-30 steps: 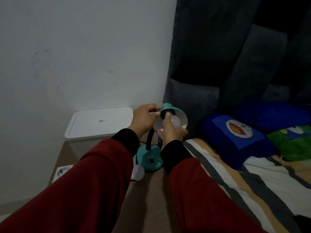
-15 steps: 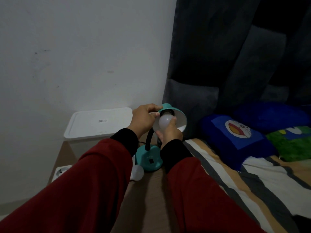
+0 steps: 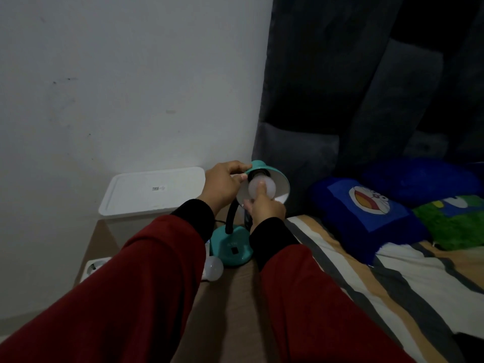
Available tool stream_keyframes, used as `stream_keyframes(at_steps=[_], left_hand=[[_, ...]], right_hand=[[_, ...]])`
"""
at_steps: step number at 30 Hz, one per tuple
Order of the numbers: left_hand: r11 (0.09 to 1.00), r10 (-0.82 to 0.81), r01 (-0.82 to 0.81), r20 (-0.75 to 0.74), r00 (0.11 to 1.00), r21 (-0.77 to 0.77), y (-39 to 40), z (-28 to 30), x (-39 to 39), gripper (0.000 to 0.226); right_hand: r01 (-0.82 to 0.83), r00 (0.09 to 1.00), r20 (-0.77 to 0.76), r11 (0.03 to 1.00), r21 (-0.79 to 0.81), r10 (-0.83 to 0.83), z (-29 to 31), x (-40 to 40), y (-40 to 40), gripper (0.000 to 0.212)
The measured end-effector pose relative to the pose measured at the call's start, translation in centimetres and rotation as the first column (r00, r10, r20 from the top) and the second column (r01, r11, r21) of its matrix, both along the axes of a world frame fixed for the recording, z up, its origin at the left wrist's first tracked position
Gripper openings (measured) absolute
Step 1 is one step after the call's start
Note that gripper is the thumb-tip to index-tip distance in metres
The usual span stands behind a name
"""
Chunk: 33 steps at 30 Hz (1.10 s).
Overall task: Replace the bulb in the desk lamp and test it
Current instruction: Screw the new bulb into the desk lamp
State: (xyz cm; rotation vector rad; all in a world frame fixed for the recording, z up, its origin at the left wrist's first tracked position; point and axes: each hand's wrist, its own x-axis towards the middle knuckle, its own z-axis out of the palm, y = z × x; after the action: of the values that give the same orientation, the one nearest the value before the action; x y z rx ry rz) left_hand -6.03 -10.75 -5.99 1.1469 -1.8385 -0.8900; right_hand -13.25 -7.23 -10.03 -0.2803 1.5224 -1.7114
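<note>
The desk lamp [image 3: 233,247] is stood on the bedside surface [image 3: 230,310], its black neck rising toward 12 o'clock and its teal shade [image 3: 272,176] opened toward the person. The shade's crown is gripped from 9 o'clock by the left hand [image 3: 222,187], closed around it. The bulb [image 3: 262,188] is seated at the socket mouth, its long axis run along the shade's, and is pinched from 6 o'clock by the right hand [image 3: 264,208], the nearer one. Turning about that axis is judged to be the step in hand. A second bulb [image 3: 213,268] is lain at 7 o'clock of the base.
</note>
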Motion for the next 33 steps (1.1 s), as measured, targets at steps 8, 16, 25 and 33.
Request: stream_keyframes(at_steps=[8,16,25,33], left_hand=[[1.0,0.005,-0.005,0.0,1.0,0.004,-0.2,-0.2,-0.2,0.029],[1.0,0.005,-0.005,-0.007,1.0,0.002,-0.2,-0.3,-0.2,0.028],[1.0,0.003,-0.003,-0.025,1.0,0.017,-0.1,-0.2,-0.2,0.029],[1.0,0.011,-0.011,-0.002,1.0,-0.008,-0.2,-0.3,-0.2,0.029]], right_hand=[[0.019,0.999,0.029,1.0,-0.015,-0.019,0.2,-0.3,0.3,0.062],[0.027,0.998,-0.06,1.0,0.0,-0.027,0.3,-0.1,0.4,0.069],[-0.014,0.929,-0.366,0.996,0.092,0.047,0.4,0.3,1.1,0.07],[-0.051,0.913,-0.393,0.988,0.148,0.106,0.5,0.0,1.4,0.069]])
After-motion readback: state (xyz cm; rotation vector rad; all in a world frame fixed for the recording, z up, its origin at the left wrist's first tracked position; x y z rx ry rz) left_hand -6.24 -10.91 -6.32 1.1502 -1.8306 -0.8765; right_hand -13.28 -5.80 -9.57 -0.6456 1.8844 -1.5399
